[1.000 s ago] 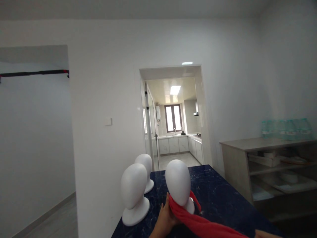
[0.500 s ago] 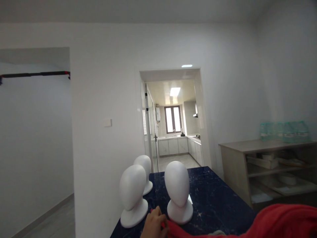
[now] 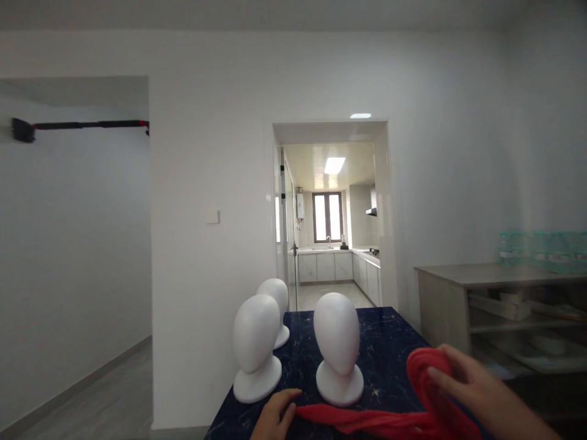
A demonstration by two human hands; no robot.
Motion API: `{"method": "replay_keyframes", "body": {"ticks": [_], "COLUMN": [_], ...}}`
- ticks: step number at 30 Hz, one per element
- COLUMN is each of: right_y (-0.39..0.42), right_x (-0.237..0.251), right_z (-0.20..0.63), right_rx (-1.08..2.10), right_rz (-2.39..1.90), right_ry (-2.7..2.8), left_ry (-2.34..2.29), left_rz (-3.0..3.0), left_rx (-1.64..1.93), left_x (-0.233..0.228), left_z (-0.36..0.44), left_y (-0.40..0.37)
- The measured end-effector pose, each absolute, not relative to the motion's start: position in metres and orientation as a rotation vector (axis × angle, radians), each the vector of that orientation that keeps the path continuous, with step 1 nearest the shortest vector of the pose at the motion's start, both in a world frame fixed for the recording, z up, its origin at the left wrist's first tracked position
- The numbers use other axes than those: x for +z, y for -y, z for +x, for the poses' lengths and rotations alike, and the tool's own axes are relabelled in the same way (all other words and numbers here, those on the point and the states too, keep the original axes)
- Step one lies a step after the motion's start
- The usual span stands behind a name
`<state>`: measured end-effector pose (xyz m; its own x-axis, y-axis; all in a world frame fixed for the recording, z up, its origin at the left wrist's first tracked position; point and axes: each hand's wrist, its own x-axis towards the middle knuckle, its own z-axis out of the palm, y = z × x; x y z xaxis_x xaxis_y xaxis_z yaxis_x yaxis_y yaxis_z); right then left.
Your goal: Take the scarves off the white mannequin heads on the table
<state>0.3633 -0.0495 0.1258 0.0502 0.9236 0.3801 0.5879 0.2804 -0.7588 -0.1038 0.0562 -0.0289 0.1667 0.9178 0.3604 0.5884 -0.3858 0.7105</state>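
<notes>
A long red scarf [image 3: 362, 420] stretches along the near edge of the dark blue marbled table [image 3: 385, 360]. My left hand [image 3: 275, 415] is at its left end, with the cloth between thumb and fingers. On the right, my right hand [image 3: 468, 379] grips a folded loop of the scarf, raised above the tabletop. Just beyond the cloth stands a white mannequin head [image 3: 337, 336], upright on its round base and bare. Two more white heads stand to the left, the front one [image 3: 257, 336] partly covering the rear one [image 3: 277, 299].
To the right is a grey shelf unit [image 3: 440, 299] with several green-tinted bottles [image 3: 541, 250] on top and trays inside. A white wall [image 3: 206, 305] runs along the left. Behind the table, a doorway opens onto a kitchen [image 3: 330, 263].
My right hand has come into view, holding a loop of the scarf. The red bulk at lower right has become a narrower strip and loop. The view has shifted slightly left.
</notes>
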Motion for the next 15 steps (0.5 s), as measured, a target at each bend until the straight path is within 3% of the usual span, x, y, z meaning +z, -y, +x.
{"method": "replay_keyframes", "body": {"ticks": [3, 7, 12, 15], "right_y": [0.036, 0.011, -0.023, -0.039], "right_x": [0.104, 0.065, 0.021, -0.006], "right_z": [0.262, 0.187, 0.21, 0.24], "right_rx": [0.514, 0.826, 0.301, 0.317], "right_rz": [-1.421, -1.338, -1.662, -1.595], "right_ry": [1.851, 2.091, 2.297, 2.36], "left_ry": [-1.391, -1.331, -1.234, -1.285], "left_rz": [2.067, 2.069, 1.961, 1.934], "left_rx": [1.001, 0.936, 0.957, 1.019], "left_x": [-0.029, -0.021, -0.012, -0.013], "left_z": [-0.105, -0.105, -0.1, -0.098], "left_y": [-0.053, -0.048, -0.042, -0.041]}}
